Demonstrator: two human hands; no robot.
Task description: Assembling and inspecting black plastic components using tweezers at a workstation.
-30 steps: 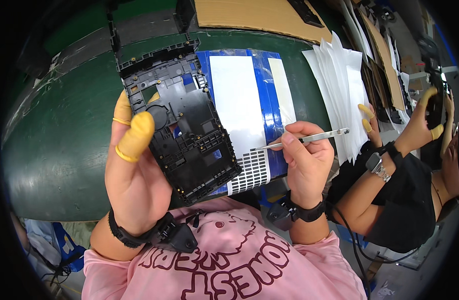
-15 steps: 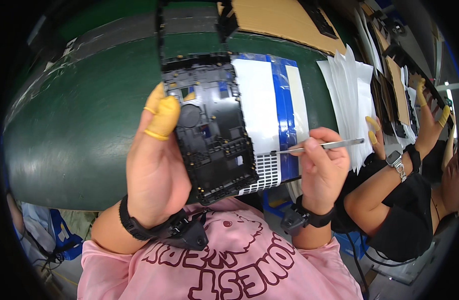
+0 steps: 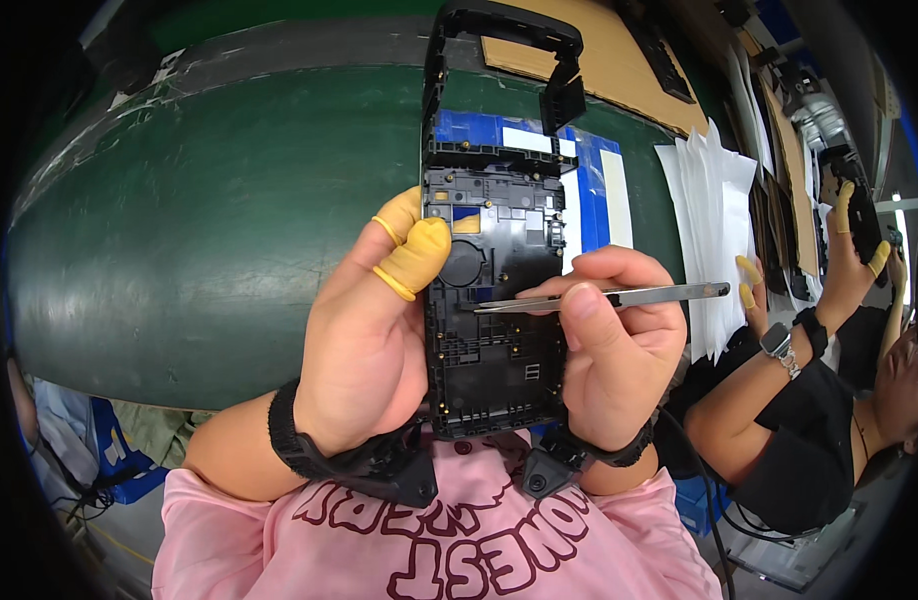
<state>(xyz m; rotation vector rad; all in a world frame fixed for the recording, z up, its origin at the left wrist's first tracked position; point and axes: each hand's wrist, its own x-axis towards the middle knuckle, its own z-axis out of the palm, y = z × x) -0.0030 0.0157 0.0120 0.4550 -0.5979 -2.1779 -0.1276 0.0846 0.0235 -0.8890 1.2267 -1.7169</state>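
Note:
My left hand (image 3: 369, 310), with yellow finger cots on thumb and finger, grips the left edge of a black plastic housing (image 3: 494, 380). Its long body is full of ribs and small brass-coloured inserts, and an open frame extends at the far end. Metal tweezers (image 3: 659, 294) are pinched in my right hand (image 3: 624, 340), their tips over the middle of the housing's inner face. A small dark piece may sit at the tips; it is too small to tell. Behind the housing lies a blue board with white sheets (image 3: 599, 180), mostly covered by it.
Green table surface (image 3: 219, 230) stretches to the left. Flat brown cardboard (image 3: 549, 45) lies at the back, and white foam sheets (image 3: 707, 225) stand upright at right. Close by on the right, a co-worker's hand (image 3: 841, 285) holds a black part.
The housing has shifted right and turned more upright in my left hand. My right hand has brought the tweezers from the sheet of small black pads to over the housing.

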